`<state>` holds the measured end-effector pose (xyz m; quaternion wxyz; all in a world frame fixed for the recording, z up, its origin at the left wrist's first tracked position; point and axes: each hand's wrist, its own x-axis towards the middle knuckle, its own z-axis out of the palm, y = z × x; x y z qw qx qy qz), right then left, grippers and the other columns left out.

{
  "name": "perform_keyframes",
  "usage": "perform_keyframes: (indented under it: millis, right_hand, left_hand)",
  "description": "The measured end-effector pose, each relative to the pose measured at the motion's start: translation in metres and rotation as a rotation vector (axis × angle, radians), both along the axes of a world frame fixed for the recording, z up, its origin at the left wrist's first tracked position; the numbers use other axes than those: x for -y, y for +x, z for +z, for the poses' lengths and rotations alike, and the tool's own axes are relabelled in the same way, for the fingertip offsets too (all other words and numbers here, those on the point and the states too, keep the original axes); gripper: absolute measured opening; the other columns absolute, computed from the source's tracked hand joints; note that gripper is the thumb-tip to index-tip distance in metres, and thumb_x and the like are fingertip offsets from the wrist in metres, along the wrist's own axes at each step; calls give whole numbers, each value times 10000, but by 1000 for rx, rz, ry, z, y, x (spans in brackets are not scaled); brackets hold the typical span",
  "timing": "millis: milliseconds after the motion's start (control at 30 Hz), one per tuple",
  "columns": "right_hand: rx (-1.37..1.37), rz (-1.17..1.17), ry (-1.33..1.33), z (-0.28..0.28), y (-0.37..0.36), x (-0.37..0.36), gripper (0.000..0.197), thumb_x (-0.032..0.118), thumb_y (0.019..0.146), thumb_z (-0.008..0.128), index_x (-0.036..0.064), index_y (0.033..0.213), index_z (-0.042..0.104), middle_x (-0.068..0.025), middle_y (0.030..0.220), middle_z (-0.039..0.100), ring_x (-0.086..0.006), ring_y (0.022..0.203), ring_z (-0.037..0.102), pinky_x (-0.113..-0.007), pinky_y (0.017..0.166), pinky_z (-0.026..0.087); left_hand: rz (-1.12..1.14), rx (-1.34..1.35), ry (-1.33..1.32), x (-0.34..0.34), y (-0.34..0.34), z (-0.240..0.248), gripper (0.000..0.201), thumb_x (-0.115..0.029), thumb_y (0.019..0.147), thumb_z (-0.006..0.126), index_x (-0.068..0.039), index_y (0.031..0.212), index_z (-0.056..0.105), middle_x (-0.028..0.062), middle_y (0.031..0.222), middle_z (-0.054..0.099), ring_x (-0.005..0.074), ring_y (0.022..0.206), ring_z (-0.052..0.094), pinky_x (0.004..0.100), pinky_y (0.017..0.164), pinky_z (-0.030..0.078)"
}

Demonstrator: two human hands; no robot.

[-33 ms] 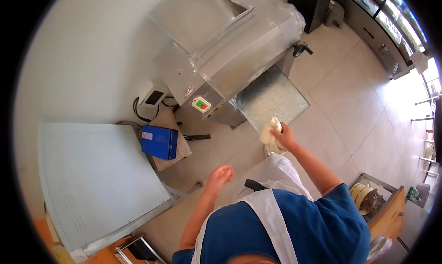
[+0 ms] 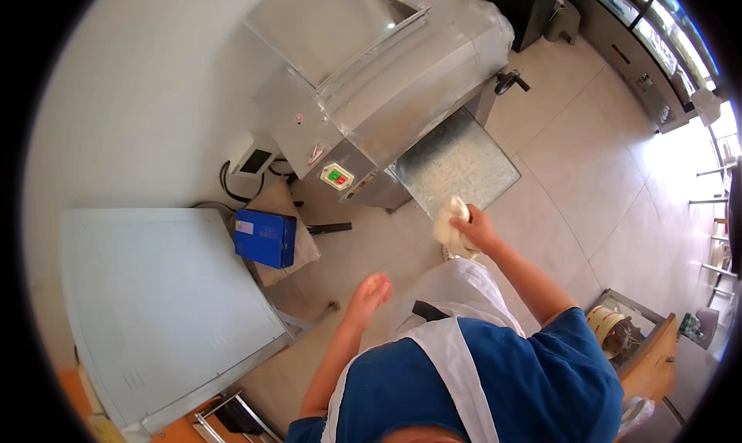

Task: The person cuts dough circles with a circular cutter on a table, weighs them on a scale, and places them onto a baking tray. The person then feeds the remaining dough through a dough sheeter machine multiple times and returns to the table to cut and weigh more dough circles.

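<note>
My right hand point(image 2: 477, 230) grips a crumpled cream-coloured cloth point(image 2: 451, 228), which hangs in soft folds by the near corner of the metal tray point(image 2: 457, 163). That tray juts out from under a large steel roller machine point(image 2: 410, 80); green and red buttons point(image 2: 337, 177) are set in its near end. Lower left of the cloth, my left hand point(image 2: 369, 296) is held in the air over the floor, loosely bent, with nothing visible in it. It touches nothing.
A pale flat-topped cabinet or table point(image 2: 162, 311) stands at the left. Beside it, a blue box point(image 2: 265, 238) rests on a brown cushion-like thing point(image 2: 303, 246). A black crank handle point(image 2: 510, 81) sticks out from the machine's right. An open drawer point(image 2: 657, 358) is at the lower right.
My left hand has risen very slightly. The cloth in my right hand has shifted a little to the left and hangs somewhat differently; otherwise the scene is nearly the same.
</note>
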<state>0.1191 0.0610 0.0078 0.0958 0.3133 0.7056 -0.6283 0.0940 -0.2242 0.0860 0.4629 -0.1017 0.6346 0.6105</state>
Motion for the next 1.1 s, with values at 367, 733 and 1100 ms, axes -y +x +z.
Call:
perform_keyframes:
  millis: [367, 733, 1100]
  right_hand:
    - [-194, 597, -122, -70, -99, 34, 476, 337, 755, 546, 65, 1133, 444, -130, 1105, 473, -285, 1023, 437, -350, 891, 319]
    - [-307, 395, 712, -206, -204, 31, 410, 154, 705, 479, 122, 1114, 473, -64, 1210, 401, -220, 1140, 325, -344, 974, 206]
    - [-640, 1341, 620, -222, -125, -45, 363, 197, 724, 510, 202, 1087, 495, -18, 1262, 336, -233, 1182, 263, -406, 984, 201]
  left_hand:
    - [-3, 302, 146, -18, -91, -78, 449, 4, 686, 531, -32, 1115, 402, 96, 1035, 493, 214, 986, 471, 321, 844, 388]
    - [99, 729, 115, 33, -84, -110, 430, -83, 648, 598, -48, 1045, 439, 77, 964, 506, 198, 916, 497, 319, 810, 407]
    - [38, 726, 97, 10, -100, -124, 439, -67, 647, 592, -58, 1058, 437, 67, 976, 502, 195, 931, 488, 315, 827, 395]
